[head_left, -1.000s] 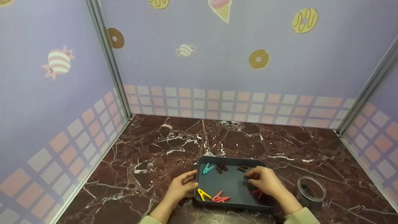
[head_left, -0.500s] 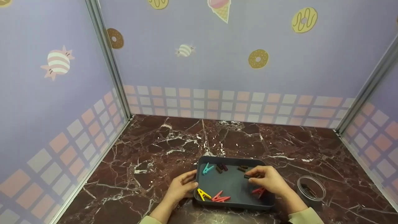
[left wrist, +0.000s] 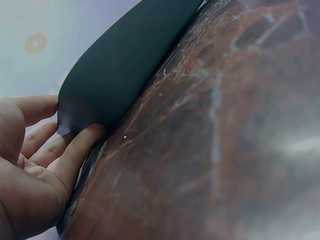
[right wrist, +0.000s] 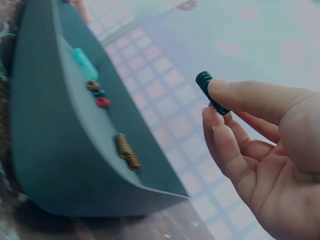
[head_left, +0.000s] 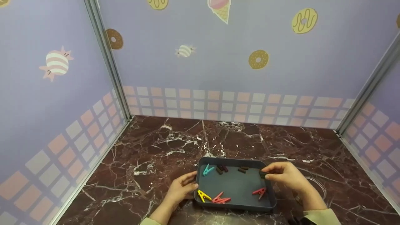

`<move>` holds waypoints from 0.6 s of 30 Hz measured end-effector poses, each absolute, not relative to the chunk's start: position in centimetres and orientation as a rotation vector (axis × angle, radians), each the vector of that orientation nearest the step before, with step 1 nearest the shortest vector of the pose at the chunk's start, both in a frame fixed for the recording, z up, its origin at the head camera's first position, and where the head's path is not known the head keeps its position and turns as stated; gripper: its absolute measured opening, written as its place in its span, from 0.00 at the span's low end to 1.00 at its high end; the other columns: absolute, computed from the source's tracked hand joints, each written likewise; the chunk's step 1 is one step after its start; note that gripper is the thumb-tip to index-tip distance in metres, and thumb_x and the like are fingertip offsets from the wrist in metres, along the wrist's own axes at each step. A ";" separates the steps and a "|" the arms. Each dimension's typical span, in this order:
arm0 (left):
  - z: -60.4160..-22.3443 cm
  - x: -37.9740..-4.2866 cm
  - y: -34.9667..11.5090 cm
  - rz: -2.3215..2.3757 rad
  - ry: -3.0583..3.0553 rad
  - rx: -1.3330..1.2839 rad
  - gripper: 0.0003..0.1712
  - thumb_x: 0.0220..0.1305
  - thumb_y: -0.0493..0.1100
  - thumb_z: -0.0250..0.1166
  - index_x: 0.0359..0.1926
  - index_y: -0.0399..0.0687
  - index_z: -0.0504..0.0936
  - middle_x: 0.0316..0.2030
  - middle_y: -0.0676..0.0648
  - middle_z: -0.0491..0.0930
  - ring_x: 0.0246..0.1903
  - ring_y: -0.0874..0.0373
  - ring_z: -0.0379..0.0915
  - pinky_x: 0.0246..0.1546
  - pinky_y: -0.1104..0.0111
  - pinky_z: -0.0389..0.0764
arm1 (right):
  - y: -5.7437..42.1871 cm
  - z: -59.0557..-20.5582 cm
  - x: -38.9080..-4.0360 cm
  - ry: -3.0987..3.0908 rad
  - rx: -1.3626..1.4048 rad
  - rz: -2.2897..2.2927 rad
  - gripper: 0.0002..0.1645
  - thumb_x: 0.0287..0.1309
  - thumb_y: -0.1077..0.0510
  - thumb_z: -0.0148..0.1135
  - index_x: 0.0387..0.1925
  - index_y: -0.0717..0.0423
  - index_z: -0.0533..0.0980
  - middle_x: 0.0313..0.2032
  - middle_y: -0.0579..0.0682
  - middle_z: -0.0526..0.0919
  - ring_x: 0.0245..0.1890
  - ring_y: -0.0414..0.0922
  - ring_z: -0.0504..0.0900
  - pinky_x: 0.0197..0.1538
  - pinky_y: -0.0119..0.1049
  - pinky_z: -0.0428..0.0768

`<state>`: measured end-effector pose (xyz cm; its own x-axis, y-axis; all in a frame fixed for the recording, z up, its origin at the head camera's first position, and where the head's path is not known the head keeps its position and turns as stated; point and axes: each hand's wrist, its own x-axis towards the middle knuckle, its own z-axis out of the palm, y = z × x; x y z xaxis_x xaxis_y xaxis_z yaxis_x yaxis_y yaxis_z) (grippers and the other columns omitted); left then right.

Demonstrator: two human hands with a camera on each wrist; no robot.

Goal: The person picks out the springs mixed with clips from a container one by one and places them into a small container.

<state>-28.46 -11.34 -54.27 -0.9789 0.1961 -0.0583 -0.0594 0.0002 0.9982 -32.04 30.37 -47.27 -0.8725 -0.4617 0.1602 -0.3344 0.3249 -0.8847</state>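
Between thumb and fingertips, my right hand pinches a small dark green ridged spring over the right rim of the grey tray. My left hand rests its loosely bent fingers against the tray's left wall. Along the far side of the tray lie a turquoise clothespin, a cluster of dark and brown springs, and a pair of brass-coloured springs. Along the near side are a yellow clothespin, red clothespins and another red clothespin at right.
A round clear tub stands right of the tray, mostly hidden behind my right forearm. Dark red marble tabletop extends around the tray. Patterned panels enclose the back and both sides.
My right hand has lifted and moved right with the spring, from above the tray floor to its right rim, and now covers much of the tub. My left hand has stayed put.
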 end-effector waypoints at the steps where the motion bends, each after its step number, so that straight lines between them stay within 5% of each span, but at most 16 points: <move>1: -54.3 -28.4 -11.4 2.094 2.086 0.145 0.36 0.67 0.38 0.67 0.73 0.33 0.68 0.70 0.26 0.68 0.69 0.33 0.70 0.46 0.54 0.90 | 30.7 -47.1 -32.0 2.460 -0.740 -1.597 0.16 0.61 0.65 0.70 0.48 0.72 0.83 0.38 0.43 0.89 0.34 0.34 0.86 0.38 0.31 0.87; 9: -54.3 -28.4 -11.4 2.094 2.090 0.146 0.35 0.67 0.37 0.67 0.73 0.34 0.69 0.70 0.26 0.68 0.69 0.32 0.70 0.44 0.54 0.90 | 34.0 -45.3 -31.1 2.512 -0.609 -1.548 0.18 0.64 0.61 0.69 0.50 0.71 0.82 0.33 0.40 0.87 0.24 0.33 0.78 0.26 0.32 0.81; 18: -54.3 -28.5 -11.3 2.092 2.094 0.143 0.35 0.67 0.38 0.67 0.73 0.34 0.68 0.70 0.26 0.68 0.69 0.32 0.69 0.44 0.55 0.90 | 37.7 -44.9 -30.5 2.507 -0.690 -1.549 0.16 0.67 0.65 0.64 0.51 0.75 0.80 0.39 0.34 0.88 0.30 0.35 0.86 0.32 0.35 0.87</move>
